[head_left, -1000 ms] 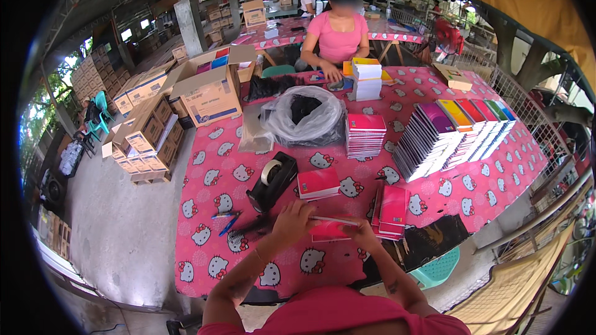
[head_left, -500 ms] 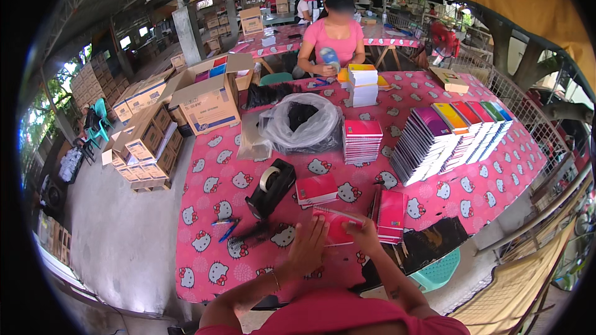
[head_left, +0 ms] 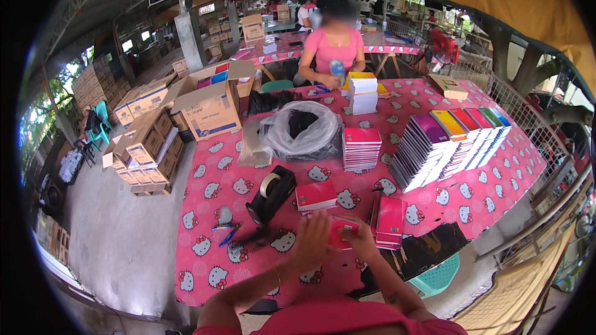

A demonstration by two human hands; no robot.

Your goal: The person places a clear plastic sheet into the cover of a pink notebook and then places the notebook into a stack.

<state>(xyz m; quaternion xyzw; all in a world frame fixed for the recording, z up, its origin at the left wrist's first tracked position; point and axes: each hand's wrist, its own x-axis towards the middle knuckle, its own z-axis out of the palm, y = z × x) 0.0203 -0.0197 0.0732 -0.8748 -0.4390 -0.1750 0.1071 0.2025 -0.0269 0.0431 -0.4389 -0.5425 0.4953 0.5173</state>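
Notebook in red (head_left: 338, 226) is lying right in front of me, between my two grips. My left grip (head_left: 313, 239) is staying flat and straight-fingered by its left side, wrapping around nothing. My right grip (head_left: 361, 239) is pinching its right side, with the thumb resting on the cover; my other fingers are mostly hiding.

Some work is looking done: a red pile (head_left: 391, 217) is sitting just to the right, a low red stack (head_left: 316, 196) is waiting just beyond, and a taller red stack (head_left: 361, 152) is standing farther off. The one I'm holding is not sitting on any of them yet. I can't tell how many are left.

The pink tabletop (head_left: 205, 226) is showing white cat faces. A black tape dispenser (head_left: 273, 195) and blue pens (head_left: 228, 236) are lying to my left, and a clear plastic bag (head_left: 301, 130) is slumping farther back. Bright stacks (head_left: 428, 142) are leaning on the right. Across from me, a co-worker (head_left: 332, 56) in pink is holding something blue. Cardboard boxes (head_left: 211, 111) are crowding the left side, above a grey floor (head_left: 124, 236).
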